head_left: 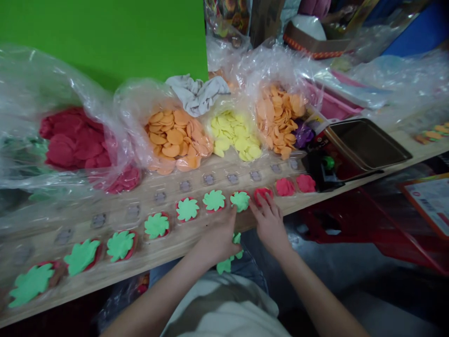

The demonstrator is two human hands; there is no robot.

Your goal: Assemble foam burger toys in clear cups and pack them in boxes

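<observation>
Clear plastic bags (136, 98) hold red, orange, yellow cut-out discs (175, 138).

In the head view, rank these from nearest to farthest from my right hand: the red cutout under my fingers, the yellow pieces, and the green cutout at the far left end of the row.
From the right hand:
1. Red cutout, under the fingertips, just ahead.
2. Yellow pieces, ahead and to the left.
3. Green cutout, far left, at the row's end.
</observation>
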